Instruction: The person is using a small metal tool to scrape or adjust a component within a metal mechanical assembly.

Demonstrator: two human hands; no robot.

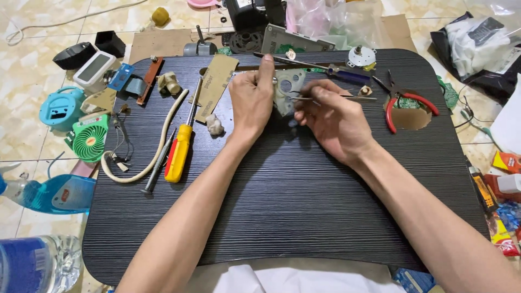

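Note:
My left hand point(251, 100) presses on a grey metal bracket plate point(290, 90) with holes, lying at the far middle of a dark wood-grain lap table point(282, 206). Its thumb points up along the plate's left edge. My right hand point(328, 116) pinches thin metal tweezers point(347, 98), held level, tips reaching over the plate. Just beyond the plate lie a long dark metal bar and a blue-handled screwdriver point(350, 75).
Left of my hands: a yellow-and-red screwdriver point(179, 152), cream tube point(157, 149), sandpaper strip point(216, 87), small white lump point(215, 125). Right: red-handled pliers point(404, 100), round motor point(361, 55). On the floor around the table: green fan part point(89, 137), plastic bottles, bags, electronic parts.

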